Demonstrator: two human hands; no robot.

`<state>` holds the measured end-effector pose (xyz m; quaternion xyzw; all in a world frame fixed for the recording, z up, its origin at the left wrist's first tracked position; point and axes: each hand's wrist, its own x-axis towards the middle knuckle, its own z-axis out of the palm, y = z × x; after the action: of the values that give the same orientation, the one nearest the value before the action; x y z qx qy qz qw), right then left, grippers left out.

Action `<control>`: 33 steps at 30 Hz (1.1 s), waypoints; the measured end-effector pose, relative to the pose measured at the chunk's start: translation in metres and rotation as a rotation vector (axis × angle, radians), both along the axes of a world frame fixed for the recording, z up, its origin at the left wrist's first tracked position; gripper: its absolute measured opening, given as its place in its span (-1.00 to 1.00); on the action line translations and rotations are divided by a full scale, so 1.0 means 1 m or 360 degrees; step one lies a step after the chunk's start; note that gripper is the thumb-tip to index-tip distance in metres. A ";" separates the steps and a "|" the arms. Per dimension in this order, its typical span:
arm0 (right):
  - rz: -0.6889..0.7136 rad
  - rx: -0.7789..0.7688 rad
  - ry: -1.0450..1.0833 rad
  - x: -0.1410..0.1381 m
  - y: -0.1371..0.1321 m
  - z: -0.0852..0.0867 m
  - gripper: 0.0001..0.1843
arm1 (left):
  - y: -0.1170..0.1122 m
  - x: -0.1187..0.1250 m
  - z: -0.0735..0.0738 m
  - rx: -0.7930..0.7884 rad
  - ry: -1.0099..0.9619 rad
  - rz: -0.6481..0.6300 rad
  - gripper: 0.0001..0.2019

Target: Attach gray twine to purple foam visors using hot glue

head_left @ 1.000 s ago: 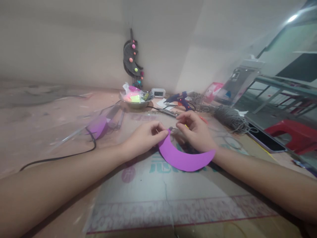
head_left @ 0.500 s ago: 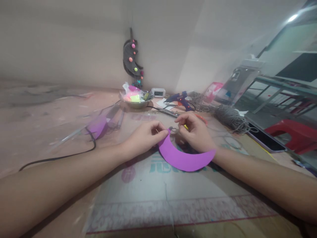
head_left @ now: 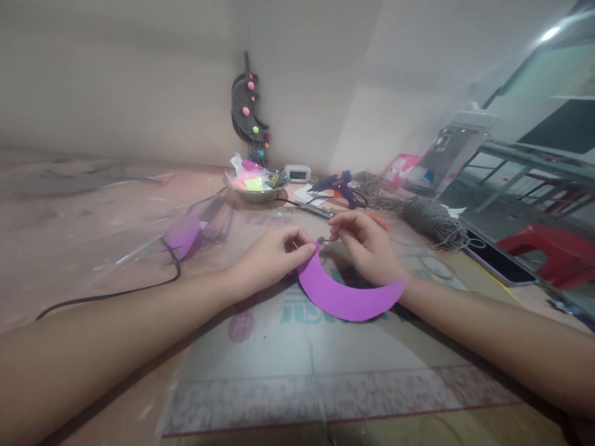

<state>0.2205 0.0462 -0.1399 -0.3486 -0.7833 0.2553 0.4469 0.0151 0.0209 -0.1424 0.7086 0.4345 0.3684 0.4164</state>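
A purple crescent (head_left: 351, 299), cut from a flat sheet, curves between my hands with its hollow side up. My left hand (head_left: 283, 254) pinches its upper left tip between thumb and fingers. At that same tip sits a small wad of grey yarn (head_left: 321, 240), with a short loop leading right. My right hand (head_left: 365, 244) is curled just beside it, its fingertips closed on the yarn's end, which is hard to make out. The crescent's right tip reaches my right wrist.
Behind the hands stand a glass bowl (head_left: 256, 196) of colourful bits, a small digital clock (head_left: 297, 173) and a blue glue gun (head_left: 338, 186). A grey yarn skein (head_left: 432, 220) and a phone (head_left: 502, 263) lie right. A black cable (head_left: 116, 296) crosses the left side.
My right hand has shifted slightly, its fingertips moving down and toward the yarn at the crescent's tip. My left hand and the crescent have stayed almost in place.
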 end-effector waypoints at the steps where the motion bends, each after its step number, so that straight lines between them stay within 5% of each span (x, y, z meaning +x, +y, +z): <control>1: -0.0003 0.0012 -0.0018 0.000 0.000 0.000 -0.80 | 0.000 0.000 0.000 -0.0001 0.0002 0.0001 -0.82; 18: -0.0189 0.0238 -0.0164 0.000 0.003 -0.001 -0.83 | 0.001 0.000 -0.002 -0.0012 -0.0028 -0.0018 -0.81; 33: -0.0042 0.0224 -0.0326 -0.003 -0.005 0.008 -0.86 | 0.000 0.000 -0.001 -0.0013 -0.0033 -0.0026 -0.81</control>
<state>0.2176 0.0415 -0.1318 -0.3510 -0.8361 0.1568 0.3912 0.0153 0.0212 -0.1429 0.7066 0.4259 0.3704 0.4268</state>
